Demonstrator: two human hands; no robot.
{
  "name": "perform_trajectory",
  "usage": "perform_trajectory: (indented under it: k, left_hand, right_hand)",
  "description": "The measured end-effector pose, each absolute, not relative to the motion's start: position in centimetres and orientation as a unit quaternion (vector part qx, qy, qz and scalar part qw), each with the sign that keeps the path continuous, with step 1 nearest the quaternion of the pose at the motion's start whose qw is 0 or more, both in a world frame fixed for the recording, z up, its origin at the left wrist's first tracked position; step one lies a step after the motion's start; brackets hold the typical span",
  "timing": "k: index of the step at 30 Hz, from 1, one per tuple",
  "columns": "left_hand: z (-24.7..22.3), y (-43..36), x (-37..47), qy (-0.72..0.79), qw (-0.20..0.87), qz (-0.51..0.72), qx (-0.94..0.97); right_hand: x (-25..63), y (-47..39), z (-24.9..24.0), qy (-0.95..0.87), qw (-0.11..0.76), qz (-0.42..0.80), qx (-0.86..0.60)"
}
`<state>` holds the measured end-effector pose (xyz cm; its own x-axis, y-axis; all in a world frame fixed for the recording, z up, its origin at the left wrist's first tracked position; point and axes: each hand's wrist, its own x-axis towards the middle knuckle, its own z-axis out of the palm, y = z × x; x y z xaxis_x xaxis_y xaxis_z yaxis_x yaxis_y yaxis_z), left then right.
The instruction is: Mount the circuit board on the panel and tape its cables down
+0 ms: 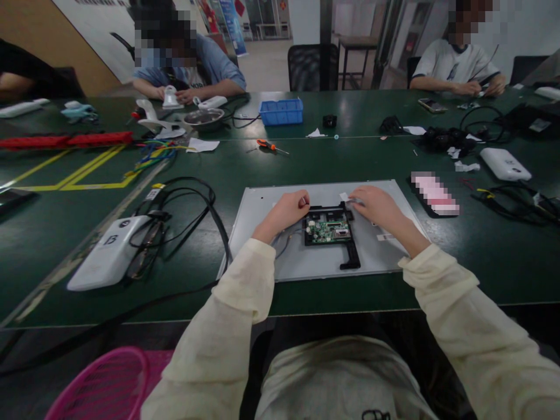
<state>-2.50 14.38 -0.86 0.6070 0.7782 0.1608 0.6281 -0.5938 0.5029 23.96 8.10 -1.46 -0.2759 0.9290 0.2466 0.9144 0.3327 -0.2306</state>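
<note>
A flat grey panel (315, 259) lies on the green table in front of me. On it sits a black plastic bracket (353, 255) around a green circuit board (326, 231). Thin grey wires (286, 234) run out from the board's left side. My left hand (284, 214) is closed at the bracket's upper left, its fingertips pressed together; what they hold, if anything, is hidden. At the upper right corner, my right hand (380, 207) pinches something small and pale that I cannot make out. A small white piece (344, 197) lies beside those fingertips.
Left of the panel are a white power bank (109, 251) and looped black cables (192, 201). A phone (435, 194) lies to the right. Farther back are an orange screwdriver (271, 146), a blue basket (281, 112) and a metal bowl (203, 119). Other people sit opposite.
</note>
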Motion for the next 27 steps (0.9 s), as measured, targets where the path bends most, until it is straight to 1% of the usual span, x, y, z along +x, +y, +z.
perform_trajectory:
  k: [4,10,16,21,24,27]
  left_hand:
    - [-0.8,14.3,-2.5,0.401,0.209,0.189,0.872]
    - [-0.9,14.3,-2.5,0.395,0.216,0.197,0.871]
    - [-1.0,14.3,-2.6,0.394,0.219,0.194,0.872]
    - [-1.0,14.4,-2.6,0.391,0.214,0.195,0.874]
    - [-1.0,14.4,-2.6,0.392,0.207,0.192,0.875]
    - [-1.0,14.4,-2.5,0.396,0.207,0.187,0.875]
  right_hand:
    - [23.0,8.6,-1.5,-0.791,0.139,-0.006,-0.595]
    - [22.9,8.6,-1.5,-0.775,0.176,-0.008,-0.607]
    - [23.1,8.5,-1.1,-0.810,0.124,-0.016,-0.573]
    - [22.7,8.8,-1.0,-0.801,0.104,-0.032,-0.588]
    - [22.5,8.9,-0.8,-0.793,0.104,-0.039,-0.599]
    - [22.2,8.8,-0.5,-0.788,0.127,-0.056,-0.600]
